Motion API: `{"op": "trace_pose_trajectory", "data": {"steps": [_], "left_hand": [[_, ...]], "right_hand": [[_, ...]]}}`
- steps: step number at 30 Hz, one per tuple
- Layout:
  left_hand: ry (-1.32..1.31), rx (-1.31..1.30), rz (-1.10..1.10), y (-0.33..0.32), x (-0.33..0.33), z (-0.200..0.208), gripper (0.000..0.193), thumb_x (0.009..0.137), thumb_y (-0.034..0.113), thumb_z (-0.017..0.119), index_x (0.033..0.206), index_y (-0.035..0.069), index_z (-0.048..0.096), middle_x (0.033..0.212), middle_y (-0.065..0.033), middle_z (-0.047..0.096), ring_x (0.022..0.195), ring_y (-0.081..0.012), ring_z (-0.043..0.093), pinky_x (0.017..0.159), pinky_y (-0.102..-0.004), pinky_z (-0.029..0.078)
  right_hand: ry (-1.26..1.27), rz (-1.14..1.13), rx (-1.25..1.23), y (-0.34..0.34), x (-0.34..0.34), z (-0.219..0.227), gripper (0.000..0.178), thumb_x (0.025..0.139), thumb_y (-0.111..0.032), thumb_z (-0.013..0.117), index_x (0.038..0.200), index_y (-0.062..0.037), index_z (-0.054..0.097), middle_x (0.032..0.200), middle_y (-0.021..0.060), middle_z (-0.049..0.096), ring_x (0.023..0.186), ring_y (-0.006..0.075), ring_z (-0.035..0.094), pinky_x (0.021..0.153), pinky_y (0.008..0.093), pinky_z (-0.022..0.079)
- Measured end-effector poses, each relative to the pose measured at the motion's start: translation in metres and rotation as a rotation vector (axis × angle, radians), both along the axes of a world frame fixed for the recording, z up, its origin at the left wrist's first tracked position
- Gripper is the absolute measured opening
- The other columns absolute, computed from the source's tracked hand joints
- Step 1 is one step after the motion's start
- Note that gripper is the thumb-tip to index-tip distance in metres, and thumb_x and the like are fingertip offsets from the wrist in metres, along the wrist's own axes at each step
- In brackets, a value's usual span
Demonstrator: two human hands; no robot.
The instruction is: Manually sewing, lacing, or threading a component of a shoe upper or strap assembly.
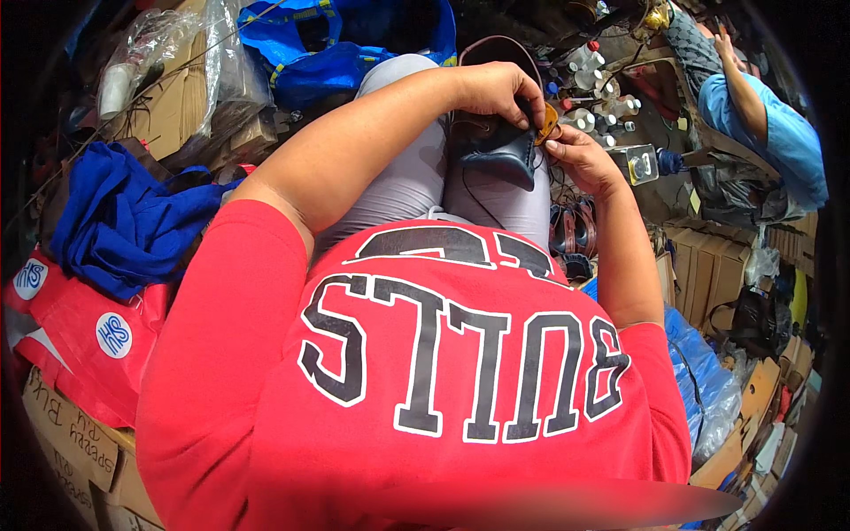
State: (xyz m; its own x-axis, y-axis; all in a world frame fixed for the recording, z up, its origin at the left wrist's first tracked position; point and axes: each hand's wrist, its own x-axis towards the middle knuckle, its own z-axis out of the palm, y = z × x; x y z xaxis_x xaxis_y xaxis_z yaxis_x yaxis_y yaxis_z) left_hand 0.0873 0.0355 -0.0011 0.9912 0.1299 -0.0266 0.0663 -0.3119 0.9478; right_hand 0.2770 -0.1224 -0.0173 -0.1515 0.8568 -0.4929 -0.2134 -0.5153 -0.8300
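Note:
A dark navy leather shoe (501,157) rests across my grey-trousered lap, its toe toward me. My left hand (505,93) is bent over its far edge, fingers closed on the leather. Right beside those fingertips is a small orange-yellow piece (548,124), whose exact kind I cannot make out. From the right, my right hand (580,159) pinches the near end of that piece between thumb and finger, close to the shoe's side. A thin dark thread (482,205) hangs from the shoe over my thigh. The shoe's far part is partly hidden by my left hand.
A blue bag (354,66) stands ahead of my knees. Several small bottles (611,111) and a clear square container (639,165) are at right. A person in blue (766,133) sits at far right. Blue cloth (133,217) lies left; cardboard boxes (708,265) stand right.

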Motion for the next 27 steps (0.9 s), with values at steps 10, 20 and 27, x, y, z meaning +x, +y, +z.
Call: {"op": "trace_pose_trajectory", "data": {"steps": [10,20,27], "left_hand": [[0.029,0.013,0.024,-0.005,-0.014,0.007,0.022,0.069,0.002,0.072,0.091,0.006,0.070,0.084,-0.0037,0.069,0.079,-0.0123,0.062,0.077,-0.0263,0.047],[-0.006,-0.013,0.040,-0.006,-0.015,0.000,0.023,0.067,0.003,0.072,0.089,0.008,0.071,0.084,-0.0015,0.070,0.079,-0.0103,0.063,0.076,-0.0256,0.048],[-0.012,0.035,0.204,-0.016,-0.024,-0.006,0.022,0.066,0.006,0.074,0.087,0.007,0.071,0.081,-0.0054,0.069,0.077,-0.0162,0.063,0.074,-0.0277,0.048]], "right_hand": [[-0.390,-0.004,0.190,0.000,-0.036,0.025,0.018,0.080,-0.011,0.070,0.095,-0.0017,0.065,0.085,-0.0012,0.063,0.075,0.0067,0.055,0.071,0.0207,0.044],[-0.678,-0.109,0.261,-0.017,-0.019,0.021,0.014,0.079,-0.012,0.069,0.084,0.0001,0.064,0.085,0.0012,0.058,0.079,0.0085,0.054,0.072,0.0227,0.043],[-0.816,-0.039,0.391,-0.007,-0.058,0.015,0.008,0.083,-0.007,0.064,0.088,-0.0009,0.062,0.086,0.0018,0.054,0.082,0.0099,0.052,0.076,0.0236,0.042]]}}
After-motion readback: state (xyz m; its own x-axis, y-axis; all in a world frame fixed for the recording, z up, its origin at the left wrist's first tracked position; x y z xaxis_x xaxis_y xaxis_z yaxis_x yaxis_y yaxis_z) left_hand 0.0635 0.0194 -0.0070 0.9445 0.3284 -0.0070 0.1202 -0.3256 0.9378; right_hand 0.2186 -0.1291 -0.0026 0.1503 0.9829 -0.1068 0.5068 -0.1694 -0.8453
